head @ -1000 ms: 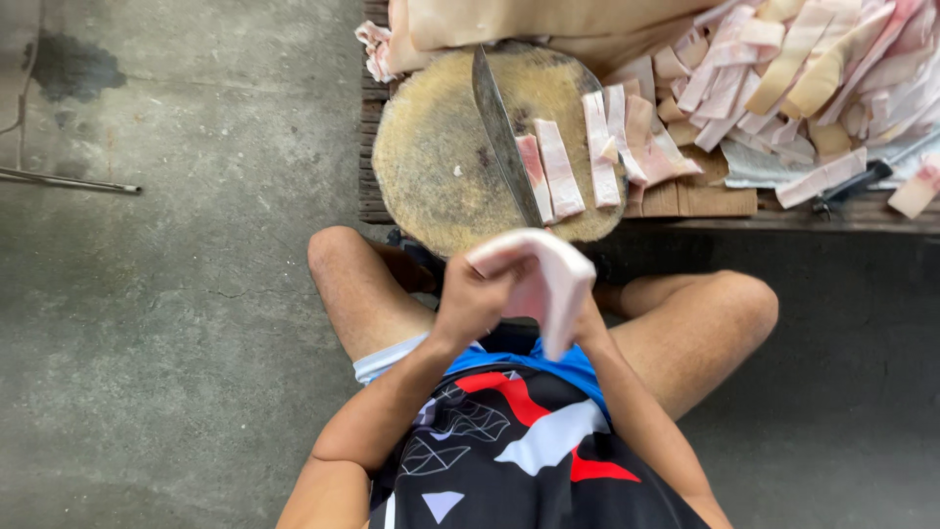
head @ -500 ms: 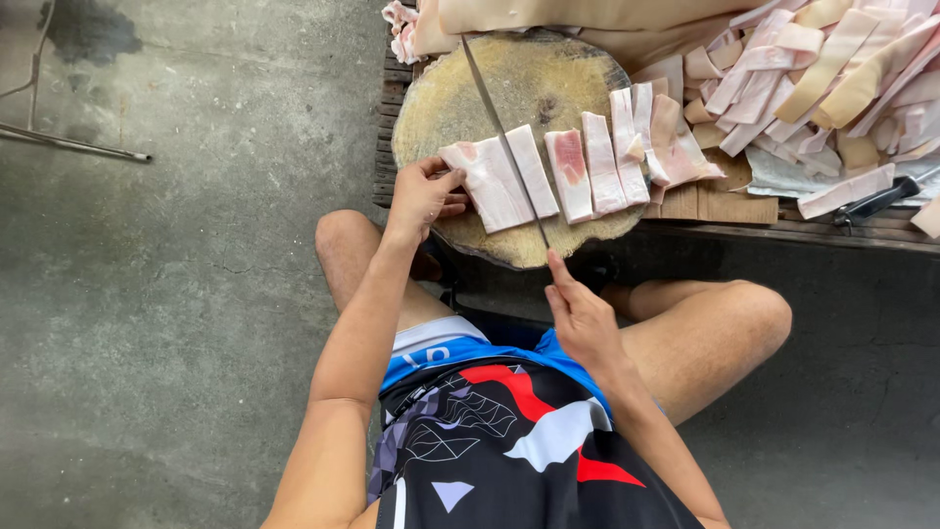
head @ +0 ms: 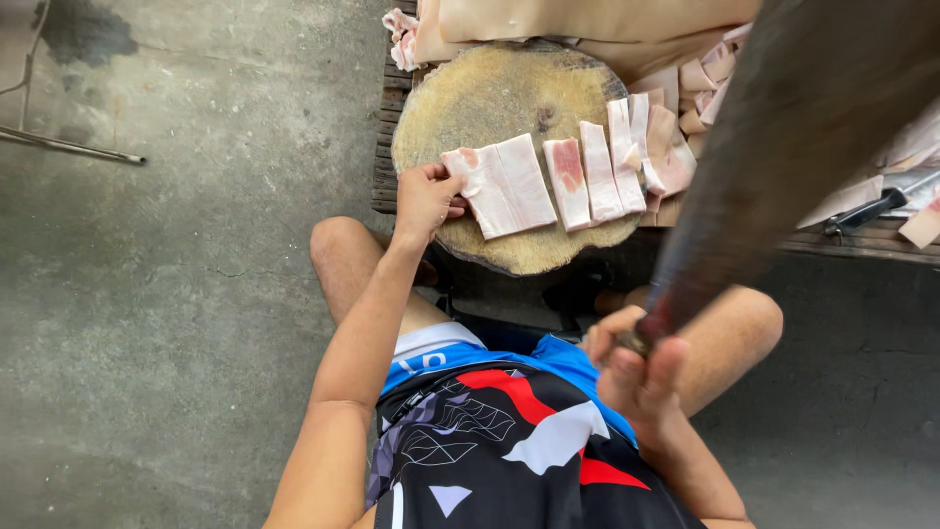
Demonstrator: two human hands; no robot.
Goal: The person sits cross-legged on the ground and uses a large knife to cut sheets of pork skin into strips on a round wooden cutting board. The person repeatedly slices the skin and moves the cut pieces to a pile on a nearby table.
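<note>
— Head view: looked down on what, exactly?
— On a round chopping block (head: 490,93), thick wood, yellowed and scarred, set on a slatted wooden bench (head: 384,147) over a rough concrete floor (head: 176,294).
— Left hand (head: 426,196)?
— Sat at the block's near left edge, fingers pinched shut on the left corner of a broad pork slab (head: 509,186). Lay flat on the block's near half, that slab: pale fat, a pink patch, soft and slick-looking, roughly square, slightly skewed, so no clear long axis.
— And the right hand (head: 636,367)?
— Hung well off the block on its near side, over the lap, fist closed round the handle of a cleaver (head: 783,147). Broad, dark, blurred blade, tilted up and out over the block's right side, touching nothing.
— Which way to the slab from that grip?
— Away and to the left. Left hand much nearer, already touching; right hand well apart.
— Anything else by the block?
— Cut strips (head: 602,171) just right of the slab, side by side, long axes running from the near rim toward the far rim. Past the far rim, a big pale skin-covered piece (head: 587,18). Off the right rim, a second knife (head: 867,211) with a dark handle on the bench.
</note>
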